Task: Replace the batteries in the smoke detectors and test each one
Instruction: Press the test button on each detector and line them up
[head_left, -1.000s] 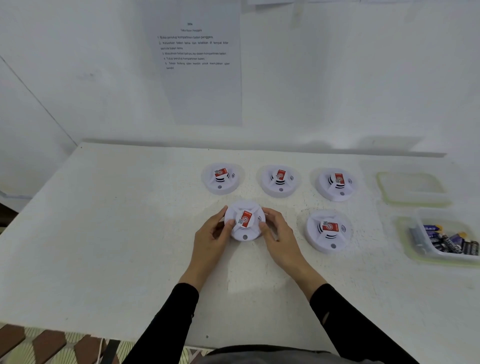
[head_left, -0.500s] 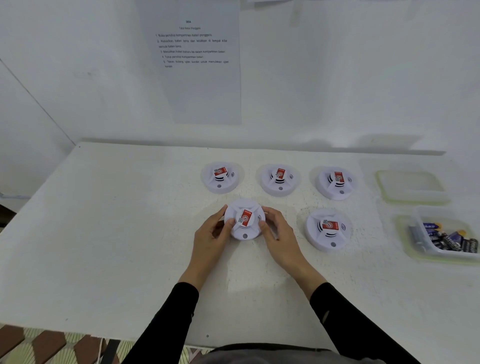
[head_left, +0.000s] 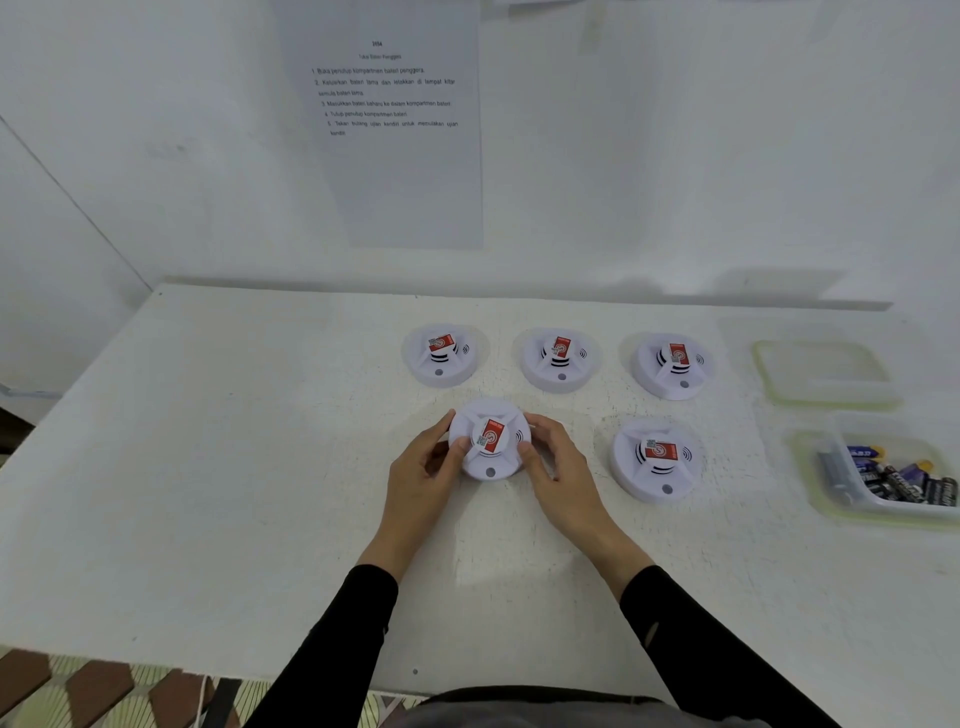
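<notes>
A round white smoke detector with a red label sits face up on the white table, near the middle. My left hand grips its left edge and my right hand grips its right edge, fingers curled round the rim. Three more detectors stand in a row behind: the left one, the middle one and the right one. Another detector lies to the right of my hands.
A clear plastic box holding several dark batteries stands at the right edge. Its lid lies flat behind it. A printed instruction sheet hangs on the wall. The table's front edge runs close to my body.
Both hands stay on the same detector. Nothing has visibly moved besides a slight shift of the camera.
</notes>
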